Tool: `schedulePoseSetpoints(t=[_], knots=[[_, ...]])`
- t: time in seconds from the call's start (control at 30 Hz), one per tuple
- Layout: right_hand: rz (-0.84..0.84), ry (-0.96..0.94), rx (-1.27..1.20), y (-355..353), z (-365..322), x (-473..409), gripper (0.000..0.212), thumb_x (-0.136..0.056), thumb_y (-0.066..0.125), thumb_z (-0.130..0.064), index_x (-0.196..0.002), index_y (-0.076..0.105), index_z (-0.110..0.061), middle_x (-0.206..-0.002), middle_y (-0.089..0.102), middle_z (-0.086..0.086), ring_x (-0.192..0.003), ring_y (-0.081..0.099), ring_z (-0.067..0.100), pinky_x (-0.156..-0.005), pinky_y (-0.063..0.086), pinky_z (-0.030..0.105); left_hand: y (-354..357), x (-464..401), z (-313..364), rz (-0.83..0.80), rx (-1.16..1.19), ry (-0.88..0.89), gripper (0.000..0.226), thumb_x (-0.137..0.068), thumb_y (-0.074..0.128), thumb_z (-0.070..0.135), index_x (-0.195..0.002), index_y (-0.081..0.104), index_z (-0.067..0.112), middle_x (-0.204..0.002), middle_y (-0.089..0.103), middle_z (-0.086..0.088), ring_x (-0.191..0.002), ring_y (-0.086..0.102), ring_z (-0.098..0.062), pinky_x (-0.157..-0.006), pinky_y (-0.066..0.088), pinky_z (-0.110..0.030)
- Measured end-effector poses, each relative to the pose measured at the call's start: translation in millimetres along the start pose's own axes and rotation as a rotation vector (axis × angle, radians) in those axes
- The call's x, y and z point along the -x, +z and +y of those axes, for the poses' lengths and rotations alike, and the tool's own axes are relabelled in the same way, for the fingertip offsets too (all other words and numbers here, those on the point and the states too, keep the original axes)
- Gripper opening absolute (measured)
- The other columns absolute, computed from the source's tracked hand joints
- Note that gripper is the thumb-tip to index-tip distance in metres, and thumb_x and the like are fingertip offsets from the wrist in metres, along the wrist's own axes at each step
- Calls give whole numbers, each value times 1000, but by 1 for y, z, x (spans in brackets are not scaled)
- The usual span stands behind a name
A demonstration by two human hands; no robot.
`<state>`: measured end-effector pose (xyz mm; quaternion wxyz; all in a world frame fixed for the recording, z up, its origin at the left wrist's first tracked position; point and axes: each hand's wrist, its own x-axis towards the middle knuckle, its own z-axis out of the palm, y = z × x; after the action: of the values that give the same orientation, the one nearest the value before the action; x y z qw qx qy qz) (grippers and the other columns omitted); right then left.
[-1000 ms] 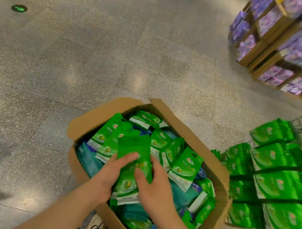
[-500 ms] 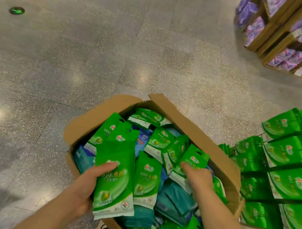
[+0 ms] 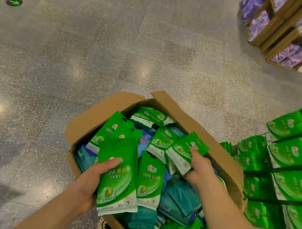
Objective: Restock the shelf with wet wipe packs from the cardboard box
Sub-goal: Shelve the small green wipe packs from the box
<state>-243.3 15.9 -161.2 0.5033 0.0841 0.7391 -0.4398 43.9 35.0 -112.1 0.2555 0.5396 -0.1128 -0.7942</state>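
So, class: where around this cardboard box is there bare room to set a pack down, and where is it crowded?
Free: the speckled floor beyond and left of the cardboard box, up to the wooden shelves. Crowded: inside the box, heaped with packs, and the wire shelf to its right, filled with green packs.

The green pack (image 3: 119,177) in my left hand (image 3: 89,182) reads "999", then Chinese characters that look like "杀菌", with smaller Chinese lines below and "10" near its white bottom edge. The pack lying beside it in the box (image 3: 149,182) carries the same "999" wording. The pack under my right hand (image 3: 200,166) shows part of "999" (image 3: 184,150). A round floor marker (image 3: 14,2) bears a green arrow. Print on the shelf packs (image 3: 295,186) is too blurred to read.
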Motion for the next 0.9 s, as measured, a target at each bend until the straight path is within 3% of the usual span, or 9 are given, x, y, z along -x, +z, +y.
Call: schedulePoseSetpoints(t=[0.1,0.23,0.33,0.4,0.47,0.57,0.63,0.73,0.9], knots=[[-19,60,90,16,-1,-3,35,-101,61,-43,-113,64,-10,-103,73,18,-85,71,37,-71,53,69,3,1,4,-11,0,6,33,-76,71,23,-105,74,8,-107,77,-21,-79,77,-33,-73,63,-43],[-22,112,155,28,-1,-11,44,-95,62,-51,-116,64,-13,-99,75,14,-81,72,34,-72,55,62,0,3,8,15,25,8,31,-76,71,23,-102,75,7,-107,76,-22,-79,76,-34,-84,58,-45],[-8,117,202,31,-2,-13,56,-82,73,-60,-120,62,-20,-112,71,12,-90,68,35,-73,51,58,-6,2,7,36,51,9,35,-76,70,26,-104,76,6,-110,75,-24,-83,75,-35,-92,55,-48],[-24,110,226,32,-4,-10,54,-79,79,-56,-118,66,-21,-102,75,10,-81,71,32,-70,54,49,-9,3,5,43,56,15,36,-76,70,26,-105,75,6,-111,75,-24,-84,75,-35,-94,54,-49],[-65,116,205,31,-7,-10,38,-85,81,-42,-113,70,-18,-78,77,9,-58,73,27,-50,56,37,-10,3,3,42,57,23,35,-75,71,26,-103,76,6,-110,75,-24,-83,75,-34,-93,55,-48],[-98,150,164,31,-10,-9,27,-88,80,-29,-109,70,-14,-70,76,13,-48,71,27,-38,54,39,-10,5,0,23,57,29,22,-75,72,24,-87,82,10,-107,76,-23,-80,76,-34,-89,57,-46],[-125,189,160,29,-10,-8,22,-87,81,-30,-97,71,-13,-71,76,14,-49,71,28,-43,58,42,-10,6,-2,15,53,26,20,-75,73,24,-85,83,10,-107,76,-23,-80,76,-34,-89,57,-46],[-146,181,144,31,-7,-6,23,-82,85,-33,-83,72,-15,-70,76,11,-51,71,26,-69,60,40,-10,9,-6,30,43,36,31,-75,73,24,-101,77,7,-108,76,-23,-81,76,-34,-86,59,-46],[-110,-61,4,31,0,7,53,-80,88,-14,-124,59,-4,-102,75,21,-79,77,39,-60,61,58,-12,7,-11,36,-2,59,47,-72,78,27,-114,72,8,-111,76,-21,-86,76,-34,-87,60,-46]])
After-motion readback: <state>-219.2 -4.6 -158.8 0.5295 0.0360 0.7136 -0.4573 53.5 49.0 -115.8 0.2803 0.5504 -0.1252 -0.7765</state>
